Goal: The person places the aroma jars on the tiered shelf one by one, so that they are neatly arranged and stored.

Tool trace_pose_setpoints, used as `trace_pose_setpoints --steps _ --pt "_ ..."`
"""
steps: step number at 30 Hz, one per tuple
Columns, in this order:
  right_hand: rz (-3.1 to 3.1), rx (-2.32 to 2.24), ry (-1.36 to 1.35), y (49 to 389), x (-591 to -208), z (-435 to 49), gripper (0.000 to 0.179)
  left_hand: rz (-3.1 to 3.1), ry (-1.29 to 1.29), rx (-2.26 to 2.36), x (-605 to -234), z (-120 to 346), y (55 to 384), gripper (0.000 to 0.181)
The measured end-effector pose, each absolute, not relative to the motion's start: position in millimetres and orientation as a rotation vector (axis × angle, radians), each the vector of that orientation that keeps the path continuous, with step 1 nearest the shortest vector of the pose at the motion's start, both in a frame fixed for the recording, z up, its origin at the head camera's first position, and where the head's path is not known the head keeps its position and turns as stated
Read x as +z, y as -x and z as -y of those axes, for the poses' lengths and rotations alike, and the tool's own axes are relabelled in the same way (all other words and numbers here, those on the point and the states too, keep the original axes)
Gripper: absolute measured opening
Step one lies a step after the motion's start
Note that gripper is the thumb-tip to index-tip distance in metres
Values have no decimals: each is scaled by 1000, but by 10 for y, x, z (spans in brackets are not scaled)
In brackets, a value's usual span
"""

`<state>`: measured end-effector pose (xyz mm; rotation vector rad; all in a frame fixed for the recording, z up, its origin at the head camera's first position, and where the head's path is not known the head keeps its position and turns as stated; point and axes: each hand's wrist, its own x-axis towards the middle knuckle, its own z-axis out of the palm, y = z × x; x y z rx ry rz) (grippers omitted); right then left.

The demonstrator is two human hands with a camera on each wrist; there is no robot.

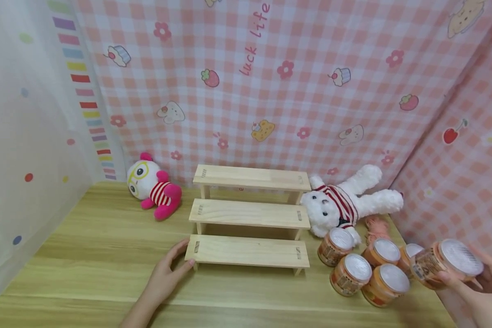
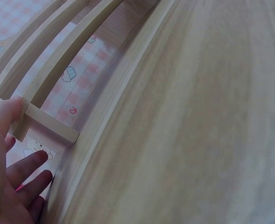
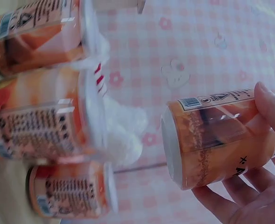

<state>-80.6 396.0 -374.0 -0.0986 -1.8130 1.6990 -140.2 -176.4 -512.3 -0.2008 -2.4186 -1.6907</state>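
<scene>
A pale wooden three-step display stand (image 1: pixel 246 250) stands mid-table. At the left end of its lowest step is my left hand (image 1: pixel 168 271); in the left wrist view the thumb (image 2: pixel 11 112) presses on the plank's end, the index finger mostly hidden behind it, the other fingers loosely extended below. My right hand (image 1: pixel 485 287) holds an orange-labelled jar (image 1: pixel 447 262) with a whitish lid, raised and tilted at the far right. Thumb and fingers wrap round the jar's side. Beside it several similar jars (image 1: pixel 350 274) stand upright in a cluster on the table.
A white plush toy (image 1: pixel 344 205) in a striped shirt lies behind the jars, next to a pink bundle (image 1: pixel 377 228). Left of the stand, a pink-and-white plush panda (image 1: pixel 156 187) leans at the back. Checked pink cloth (image 1: pixel 246 95) hangs behind the wooden table (image 1: pixel 86 273).
</scene>
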Motion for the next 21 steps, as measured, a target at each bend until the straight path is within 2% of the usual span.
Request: trace_pose_setpoints --steps 4,9,16,21 --pt "1854 1756 -46 860 -3650 -3876 74 2414 209 -1702 -5122 1776 1400 56" --pt "1988 1707 -37 950 -3495 -3711 75 2414 207 -1716 -5126 1784 1407 57" --pt "1852 2026 -242 1142 -3377 -3417 75 2415 202 -1733 -5115 1782 1403 57" --pt "1898 1973 -338 1301 -3317 -3192 74 2399 197 -1768 -5104 1770 1398 57"
